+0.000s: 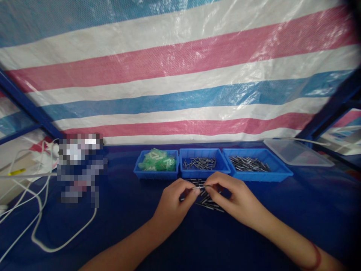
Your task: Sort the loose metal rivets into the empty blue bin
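Observation:
My left hand (172,203) and my right hand (231,195) meet over the blue table, fingertips pinched together on a thin metal pin (200,186) held between them. Beneath the hands lies a loose pile of metal pins (208,203). Just behind stand three blue trays in a row: the left tray (156,173) holds green plastic pieces, the middle tray (202,173) holds short metal pins, and the right tray (258,175) holds darker metal pins.
A clear plastic lid (296,153) lies at the back right. White cables (39,222) loop across the left of the table beside a blurred object (80,165). A striped tarp (180,75) hangs behind; blue frame posts (332,109) stand at both sides.

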`<state>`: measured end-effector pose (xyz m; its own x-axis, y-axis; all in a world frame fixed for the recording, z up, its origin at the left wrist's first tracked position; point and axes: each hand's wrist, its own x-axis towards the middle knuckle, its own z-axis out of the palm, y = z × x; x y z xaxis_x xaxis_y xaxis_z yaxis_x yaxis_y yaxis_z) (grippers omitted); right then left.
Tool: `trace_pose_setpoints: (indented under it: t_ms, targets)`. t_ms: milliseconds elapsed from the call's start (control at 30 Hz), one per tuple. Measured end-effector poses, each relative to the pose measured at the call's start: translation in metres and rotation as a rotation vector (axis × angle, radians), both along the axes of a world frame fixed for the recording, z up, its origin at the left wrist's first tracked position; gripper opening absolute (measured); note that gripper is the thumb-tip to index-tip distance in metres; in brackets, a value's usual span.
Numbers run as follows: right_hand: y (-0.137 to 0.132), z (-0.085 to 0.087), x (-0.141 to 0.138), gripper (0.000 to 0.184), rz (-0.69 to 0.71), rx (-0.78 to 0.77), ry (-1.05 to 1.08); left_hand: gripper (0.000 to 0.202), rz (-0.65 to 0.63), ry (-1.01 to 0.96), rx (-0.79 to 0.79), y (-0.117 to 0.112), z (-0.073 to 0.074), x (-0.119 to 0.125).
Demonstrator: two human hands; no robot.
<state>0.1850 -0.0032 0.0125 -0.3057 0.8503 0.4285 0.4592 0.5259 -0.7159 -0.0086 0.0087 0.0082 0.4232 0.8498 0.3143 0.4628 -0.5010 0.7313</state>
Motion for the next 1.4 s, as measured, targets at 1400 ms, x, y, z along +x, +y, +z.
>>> trace_pose_setpoints:
  t_ms: [1400]
  targets:
    - [0.005,-0.007,-0.003,0.014,-0.036,0.101,-0.051,0.019,0.081,-0.072,-0.006,0.004,-0.005,-0.002]
